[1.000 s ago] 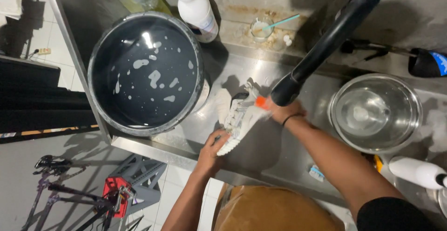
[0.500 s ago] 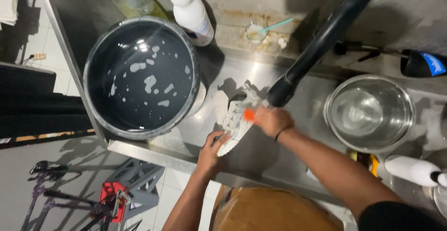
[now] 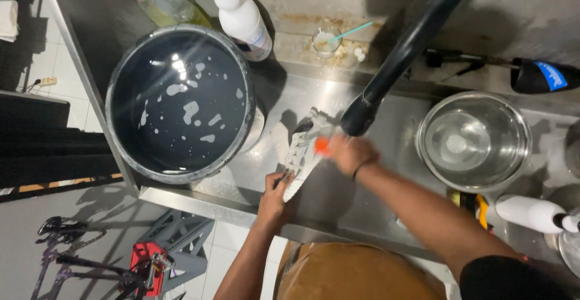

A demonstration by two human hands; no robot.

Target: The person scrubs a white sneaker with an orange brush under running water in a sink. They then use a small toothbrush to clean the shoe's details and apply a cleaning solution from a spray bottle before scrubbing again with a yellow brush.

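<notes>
The place was a wash area in a home or small workshop: a stainless steel sink (image 3: 386,155) with a black tap (image 3: 399,64), a big pot of soapy water (image 3: 181,100), a steel bowl (image 3: 474,140), detergent bottles (image 3: 241,13) and a tiled floor (image 3: 205,245).

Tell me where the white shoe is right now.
In the head view, the white shoe sits mid-frame over the steel sink, held by the left hand, right hand on it, beside the big pot.

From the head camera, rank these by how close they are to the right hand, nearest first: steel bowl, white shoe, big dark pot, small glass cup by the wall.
From the right hand:
1. White shoe, touching, just left.
2. Steel bowl, right.
3. Small glass cup, against the back wall; nearly tied with the bowl.
4. Big dark pot, far left.
</notes>
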